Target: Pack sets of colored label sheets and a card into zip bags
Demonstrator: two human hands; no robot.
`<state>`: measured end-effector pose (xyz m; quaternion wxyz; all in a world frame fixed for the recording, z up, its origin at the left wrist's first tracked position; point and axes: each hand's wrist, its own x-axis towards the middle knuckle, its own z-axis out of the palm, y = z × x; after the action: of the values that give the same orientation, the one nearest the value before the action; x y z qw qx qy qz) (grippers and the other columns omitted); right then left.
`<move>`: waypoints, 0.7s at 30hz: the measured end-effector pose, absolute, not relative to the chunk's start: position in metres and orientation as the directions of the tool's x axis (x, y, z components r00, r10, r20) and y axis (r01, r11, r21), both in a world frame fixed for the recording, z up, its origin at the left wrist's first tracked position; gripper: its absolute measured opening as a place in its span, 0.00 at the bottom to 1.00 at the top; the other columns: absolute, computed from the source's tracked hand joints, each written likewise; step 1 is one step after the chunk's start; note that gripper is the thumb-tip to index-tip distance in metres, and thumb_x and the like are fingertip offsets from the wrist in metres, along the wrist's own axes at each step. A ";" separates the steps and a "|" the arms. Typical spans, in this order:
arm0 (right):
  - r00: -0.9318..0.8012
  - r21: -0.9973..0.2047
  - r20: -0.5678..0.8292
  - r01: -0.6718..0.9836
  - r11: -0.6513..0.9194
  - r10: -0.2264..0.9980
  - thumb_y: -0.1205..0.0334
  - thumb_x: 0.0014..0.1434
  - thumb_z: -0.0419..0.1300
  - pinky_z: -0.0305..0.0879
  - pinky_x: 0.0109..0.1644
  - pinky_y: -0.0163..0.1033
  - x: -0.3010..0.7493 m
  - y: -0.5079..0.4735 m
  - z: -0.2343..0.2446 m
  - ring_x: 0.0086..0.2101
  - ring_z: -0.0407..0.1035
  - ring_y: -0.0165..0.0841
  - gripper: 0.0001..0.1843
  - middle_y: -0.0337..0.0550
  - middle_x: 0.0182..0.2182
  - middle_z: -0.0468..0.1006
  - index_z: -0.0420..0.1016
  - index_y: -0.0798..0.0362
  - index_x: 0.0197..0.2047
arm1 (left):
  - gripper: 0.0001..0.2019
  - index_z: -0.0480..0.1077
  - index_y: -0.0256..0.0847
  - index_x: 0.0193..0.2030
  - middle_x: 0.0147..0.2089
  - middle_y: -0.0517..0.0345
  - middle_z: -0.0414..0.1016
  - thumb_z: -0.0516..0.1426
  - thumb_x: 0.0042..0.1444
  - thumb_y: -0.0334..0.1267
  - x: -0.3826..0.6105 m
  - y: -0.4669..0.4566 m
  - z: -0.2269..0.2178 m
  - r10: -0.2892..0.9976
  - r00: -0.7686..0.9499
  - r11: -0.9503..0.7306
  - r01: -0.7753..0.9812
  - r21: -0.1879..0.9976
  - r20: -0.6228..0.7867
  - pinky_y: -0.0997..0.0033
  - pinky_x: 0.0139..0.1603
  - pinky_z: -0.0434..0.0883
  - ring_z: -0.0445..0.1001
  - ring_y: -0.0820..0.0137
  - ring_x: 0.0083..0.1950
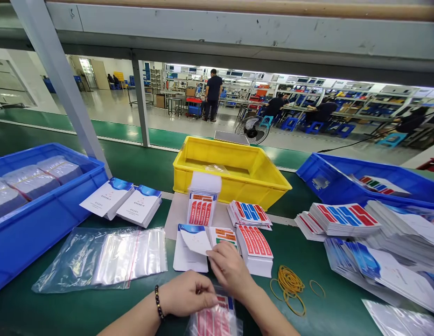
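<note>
My right hand (231,269) pinches the lower right corner of a blue-and-white booklet (195,240), which is lifted and bent above a stack of white sheets. My left hand (189,293), with a beaded bracelet on the wrist, is closed at the top of a clear plastic bag (214,321) with red printed sheets inside. Close to my right hand lie orange-and-green sticker sheets (224,237) and a stack of red sticker sheets (255,247). Behind them are more red sticker sheets (202,212) and red-and-blue sticker sheets (250,213).
Clear bags (129,256) and two booklet stacks (140,205) lie left, beside a blue bin (63,210). A yellow bin (234,186) stands behind. Rubber bands (290,282), more printed stacks (346,219) and another blue bin (315,172) are right. A metal post (59,70) rises left.
</note>
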<state>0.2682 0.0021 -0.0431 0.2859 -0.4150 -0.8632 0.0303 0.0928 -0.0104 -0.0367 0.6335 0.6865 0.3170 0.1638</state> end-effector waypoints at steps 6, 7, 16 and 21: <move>-0.534 -0.373 0.444 0.620 0.690 0.720 0.70 0.58 0.49 0.61 0.34 0.41 0.296 -0.027 -0.001 0.31 0.63 0.34 0.11 0.45 0.29 0.70 0.71 0.52 0.39 | 0.33 0.67 0.34 0.43 0.21 0.57 0.70 0.44 0.48 0.64 0.099 0.003 -0.047 0.647 0.613 0.673 -0.178 0.718 -0.454 0.73 0.20 0.65 0.68 0.71 0.18; -0.562 -0.415 0.399 0.594 0.690 0.724 0.69 0.58 0.49 0.62 0.34 0.41 0.299 -0.031 0.002 0.31 0.64 0.34 0.11 0.45 0.30 0.70 0.71 0.52 0.38 | 0.28 0.67 0.34 0.41 0.23 0.56 0.71 0.49 0.47 0.59 0.099 0.004 -0.048 0.655 0.590 0.689 -0.208 0.694 -0.473 0.72 0.21 0.67 0.69 0.70 0.20; -0.333 -0.484 0.106 0.806 0.341 0.937 0.73 0.52 0.50 0.64 0.48 0.44 0.314 -0.019 -0.038 0.45 0.65 0.39 0.20 0.50 0.45 0.70 0.68 0.53 0.48 | 0.14 0.74 0.29 0.30 0.30 0.47 0.77 0.63 0.39 0.40 0.093 -0.004 -0.043 0.541 0.747 0.706 -0.154 0.691 -0.386 0.68 0.40 0.68 0.75 0.66 0.32; -0.336 -0.406 -0.013 0.862 0.302 0.942 0.79 0.45 0.50 0.65 0.46 0.43 0.306 -0.021 -0.037 0.43 0.65 0.40 0.23 0.50 0.42 0.70 0.70 0.54 0.44 | 0.19 0.75 0.29 0.32 0.31 0.46 0.77 0.63 0.41 0.47 0.091 -0.004 -0.043 0.457 0.799 0.712 -0.065 0.699 -0.391 0.72 0.37 0.68 0.75 0.68 0.31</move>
<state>0.3062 -0.0209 -0.0367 0.1146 -0.5646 -0.7988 0.1733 0.0908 -0.0040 -0.0427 0.8817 0.3495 0.2801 0.1480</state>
